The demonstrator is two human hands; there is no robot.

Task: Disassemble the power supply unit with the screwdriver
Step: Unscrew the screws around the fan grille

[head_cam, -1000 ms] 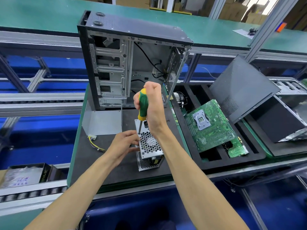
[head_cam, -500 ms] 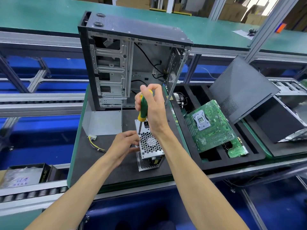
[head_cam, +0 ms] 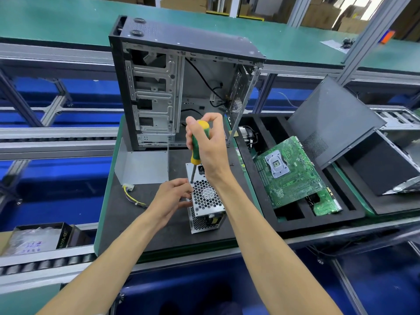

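Note:
A small silver power supply unit (head_cam: 206,198) with a honeycomb fan grille lies on the black mat (head_cam: 127,214), its coloured cable bundle (head_cam: 134,196) trailing left. My right hand (head_cam: 209,146) grips a green and yellow screwdriver (head_cam: 197,144) held nearly upright, its tip set on the unit's top left corner. My left hand (head_cam: 173,197) holds the unit's left side, fingers curled against the casing.
An open black computer case (head_cam: 181,83) stands upright just behind the mat. A grey metal plate (head_cam: 141,167) lies left of the unit. To the right, a black foam tray (head_cam: 318,219) holds a green motherboard (head_cam: 288,171); a dark case panel (head_cam: 329,119) leans beyond it.
My right hand has turned around the screwdriver handle, fingers shifting on its top. The tip stays on the same corner and my left hand has not moved.

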